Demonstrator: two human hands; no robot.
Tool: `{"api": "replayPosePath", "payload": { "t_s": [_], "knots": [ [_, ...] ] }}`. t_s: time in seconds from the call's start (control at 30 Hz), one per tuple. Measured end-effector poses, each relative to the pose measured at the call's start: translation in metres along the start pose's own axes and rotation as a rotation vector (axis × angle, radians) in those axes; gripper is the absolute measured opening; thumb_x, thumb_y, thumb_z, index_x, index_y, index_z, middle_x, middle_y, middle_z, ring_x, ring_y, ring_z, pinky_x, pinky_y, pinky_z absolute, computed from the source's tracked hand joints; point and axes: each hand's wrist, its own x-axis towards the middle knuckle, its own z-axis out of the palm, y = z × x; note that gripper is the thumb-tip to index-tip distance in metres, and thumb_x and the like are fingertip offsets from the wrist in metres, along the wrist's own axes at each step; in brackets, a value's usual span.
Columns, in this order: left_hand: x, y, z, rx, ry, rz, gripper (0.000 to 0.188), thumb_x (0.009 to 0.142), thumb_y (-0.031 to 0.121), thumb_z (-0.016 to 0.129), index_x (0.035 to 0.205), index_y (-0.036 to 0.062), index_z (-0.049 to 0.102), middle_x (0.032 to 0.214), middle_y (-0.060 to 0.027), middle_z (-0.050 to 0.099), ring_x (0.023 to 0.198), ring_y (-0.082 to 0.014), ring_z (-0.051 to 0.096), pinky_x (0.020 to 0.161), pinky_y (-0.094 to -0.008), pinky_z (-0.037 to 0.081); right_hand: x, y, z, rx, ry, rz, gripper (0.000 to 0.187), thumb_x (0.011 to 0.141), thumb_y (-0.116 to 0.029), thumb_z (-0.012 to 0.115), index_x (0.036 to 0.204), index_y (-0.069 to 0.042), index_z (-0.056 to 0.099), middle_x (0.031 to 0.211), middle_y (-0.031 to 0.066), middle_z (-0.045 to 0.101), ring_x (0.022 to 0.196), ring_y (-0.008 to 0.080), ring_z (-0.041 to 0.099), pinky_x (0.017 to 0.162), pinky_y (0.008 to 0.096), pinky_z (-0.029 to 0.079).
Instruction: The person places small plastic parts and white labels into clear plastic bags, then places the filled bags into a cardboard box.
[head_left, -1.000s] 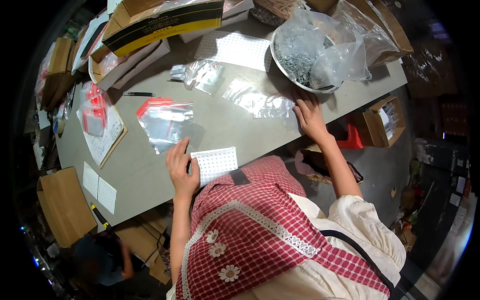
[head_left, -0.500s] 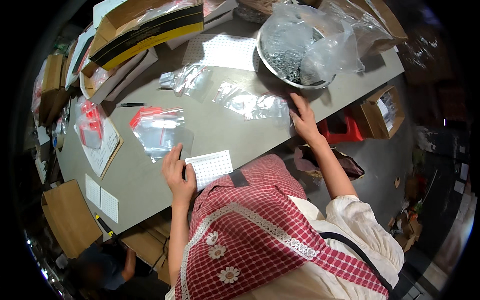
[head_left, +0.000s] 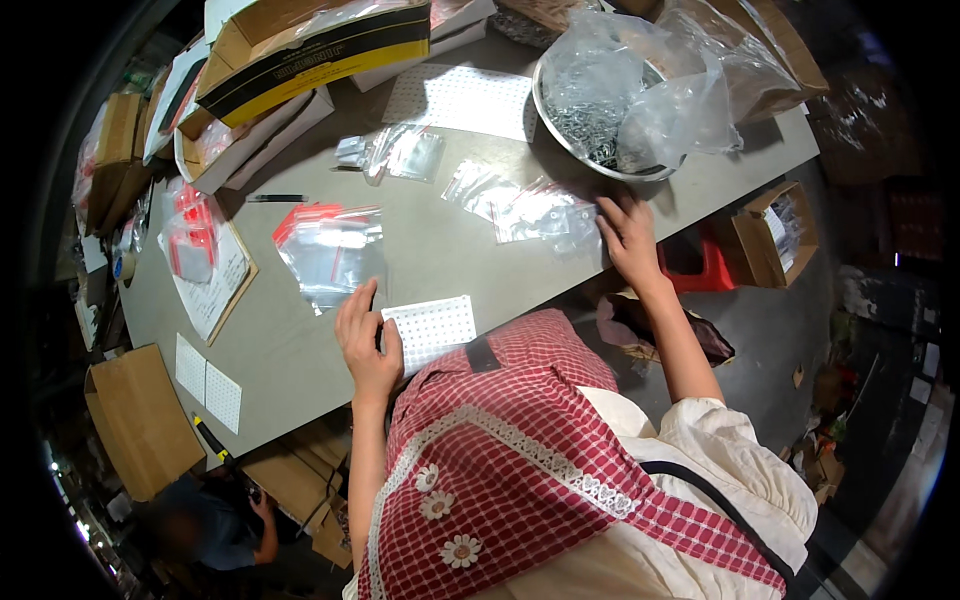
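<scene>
My left hand [head_left: 366, 340] rests with fingers apart on the left edge of a small white dotted sheet [head_left: 432, 328] near the front edge of the grey table [head_left: 500, 270]. My right hand [head_left: 630, 238] lies flat at the table's right edge, fingertips touching a row of small clear plastic bags [head_left: 525, 208]. A stack of red-topped zip bags [head_left: 330, 250] lies just beyond my left hand. Past my right hand, a metal bowl [head_left: 600, 150] holds small metal parts under crumpled clear plastic [head_left: 660, 90].
A larger white dotted sheet [head_left: 460, 100] lies at the back. Open cardboard boxes [head_left: 290, 60] stand at the back left, a clipboard with red bags [head_left: 205, 265] at the left. A small carton [head_left: 770, 235] and a red stool [head_left: 700, 265] sit to the right. Another person [head_left: 205, 520] crouches lower left.
The view has shifted slightly. My right hand has edged onto the clear bags. My left hand stays on the dotted sheet.
</scene>
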Motion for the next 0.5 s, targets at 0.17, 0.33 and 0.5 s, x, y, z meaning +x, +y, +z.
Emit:
{"api": "replayPosePath", "payload": {
  "t_s": [0.17, 0.33, 0.5],
  "knots": [
    [-0.003, -0.005, 0.002, -0.005, -0.013, -0.018, 0.008, 0.087, 0.006, 0.061, 0.088, -0.0011, 0.059, 0.142, -0.0174, 0.06, 0.135, -0.038, 0.05, 0.115, -0.0496, 0.032, -0.02, 0.002, -0.006, -0.02, 0.122, 0.13, 0.039, 0.089, -0.005, 0.064, 0.129, -0.003, 0.064, 0.134, 0.021, 0.058, 0.128, 0.043, 0.051, 0.11, 0.0495, 0.039],
    [-0.003, -0.004, -0.001, 0.025, -0.024, -0.001, 0.008, 0.087, 0.007, 0.061, 0.09, -0.0004, 0.058, 0.143, -0.0167, 0.059, 0.136, -0.0372, 0.049, 0.115, -0.0493, 0.031, -0.031, -0.002, -0.003, 0.023, 0.158, 0.216, 0.044, 0.088, 0.0, 0.06, 0.132, -0.002, 0.061, 0.141, 0.0216, 0.056, 0.137, 0.0416, 0.047, 0.115, 0.0478, 0.037],
    [-0.001, -0.004, 0.001, 0.031, -0.019, 0.019, 0.007, 0.087, 0.007, 0.061, 0.089, 0.0005, 0.058, 0.143, -0.0161, 0.059, 0.136, -0.0368, 0.049, 0.115, -0.0486, 0.031, -0.025, -0.011, 0.004, 0.016, 0.17, 0.196, 0.047, 0.085, -0.002, 0.061, 0.132, -0.004, 0.062, 0.139, 0.025, 0.055, 0.132, 0.0425, 0.048, 0.113, 0.0502, 0.035]
  ]
}}
